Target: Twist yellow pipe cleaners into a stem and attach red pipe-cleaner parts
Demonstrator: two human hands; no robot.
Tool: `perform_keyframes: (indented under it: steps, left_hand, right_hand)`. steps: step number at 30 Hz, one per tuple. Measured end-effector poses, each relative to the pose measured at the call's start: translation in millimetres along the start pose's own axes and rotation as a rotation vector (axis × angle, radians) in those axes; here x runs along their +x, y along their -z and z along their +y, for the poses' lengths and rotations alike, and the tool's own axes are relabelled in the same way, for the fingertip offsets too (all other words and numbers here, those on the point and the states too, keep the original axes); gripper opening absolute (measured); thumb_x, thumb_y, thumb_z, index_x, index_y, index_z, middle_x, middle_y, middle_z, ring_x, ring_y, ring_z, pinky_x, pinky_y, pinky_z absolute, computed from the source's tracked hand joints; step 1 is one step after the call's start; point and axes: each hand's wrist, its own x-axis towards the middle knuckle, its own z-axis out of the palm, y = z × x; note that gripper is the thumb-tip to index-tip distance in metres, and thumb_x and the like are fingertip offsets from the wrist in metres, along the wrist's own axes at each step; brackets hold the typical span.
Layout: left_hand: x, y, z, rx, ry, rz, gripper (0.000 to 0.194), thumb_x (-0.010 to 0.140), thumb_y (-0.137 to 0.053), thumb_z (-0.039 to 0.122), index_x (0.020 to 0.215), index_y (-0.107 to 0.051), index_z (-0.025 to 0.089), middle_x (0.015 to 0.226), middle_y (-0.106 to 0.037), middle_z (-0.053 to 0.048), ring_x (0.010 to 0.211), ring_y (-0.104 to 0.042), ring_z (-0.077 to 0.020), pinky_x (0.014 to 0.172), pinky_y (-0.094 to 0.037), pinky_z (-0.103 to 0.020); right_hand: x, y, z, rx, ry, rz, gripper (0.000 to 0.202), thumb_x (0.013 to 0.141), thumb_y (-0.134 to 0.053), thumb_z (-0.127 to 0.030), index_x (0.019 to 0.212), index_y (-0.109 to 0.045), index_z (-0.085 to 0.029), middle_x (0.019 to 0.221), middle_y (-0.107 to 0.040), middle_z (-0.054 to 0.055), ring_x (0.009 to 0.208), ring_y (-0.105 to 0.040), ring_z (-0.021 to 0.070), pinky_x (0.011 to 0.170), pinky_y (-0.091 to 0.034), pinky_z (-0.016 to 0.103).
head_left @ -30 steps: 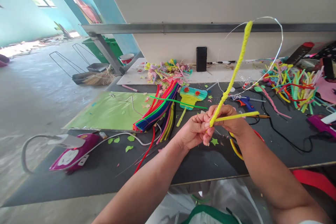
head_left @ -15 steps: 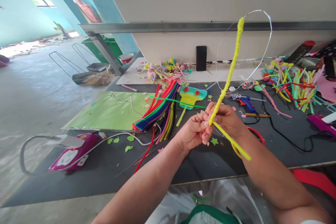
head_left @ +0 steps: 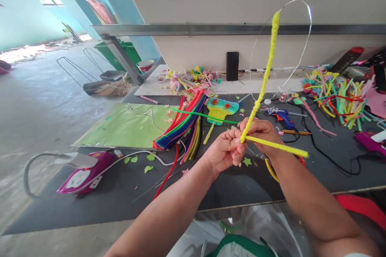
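Observation:
Between both hands rises a wire (head_left: pixel 309 28) bent into a tall loop, its near side wrapped in yellow pipe cleaner (head_left: pixel 268 70). My left hand (head_left: pixel 224 150) pinches the lower end of the wrapped part. My right hand (head_left: pixel 262 134) is closed just behind it, its fingertips partly hidden by the yellow stem. A loose yellow tail (head_left: pixel 279 145) sticks out to the right from the pinch, across my right wrist. Left of the hands, a bundle of coloured pipe cleaners (head_left: pixel 183 124) lies beside a flat blue-and-yellow craft piece (head_left: pixel 221 111) with red dots.
A blue glue gun (head_left: pixel 283 117) lies right of the hands, near a pile of pipe cleaner pieces (head_left: pixel 343 96). A black phone (head_left: pixel 232 66) leans upright at the back. Green sheets (head_left: pixel 120 124) and a purple power strip (head_left: pixel 86 174) lie on the left.
The loose yellow tail has swung up and to the right, from pointing down over my right wrist to nearly level. Both hands stay in about the same place.

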Motion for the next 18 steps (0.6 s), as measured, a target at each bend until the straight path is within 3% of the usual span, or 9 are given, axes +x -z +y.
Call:
perform_keyframes:
  steps: [8,18]
  left_hand:
    - [0.3,4.6,-2.1,0.021,0.009,-0.043,0.02,0.072,-0.071,0.019,0.082,-0.054,0.015,0.057,-0.06,0.001,0.034,-0.051,-0.008,0.031,-0.038,-0.015]
    - [2.4,0.1,-3.6,0.114,-0.088,0.052,0.022,0.073,-0.073,0.022,0.08,-0.053,0.014,0.058,-0.063,0.0,0.037,-0.055,-0.0095,0.034,-0.044,-0.017]
  right_hand:
    - [0.1,3.2,-3.0,-0.02,0.003,-0.027,0.007,0.069,-0.078,-0.029,0.073,-0.073,-0.027,0.078,-0.064,0.001,0.075,-0.06,0.0157,0.072,-0.051,0.035]
    - [-2.4,0.7,-1.8,-0.184,0.007,0.068,0.012,0.069,-0.077,-0.037,0.07,-0.071,-0.027,0.073,-0.059,0.002,0.075,-0.058,0.0194,0.074,-0.049,0.04]
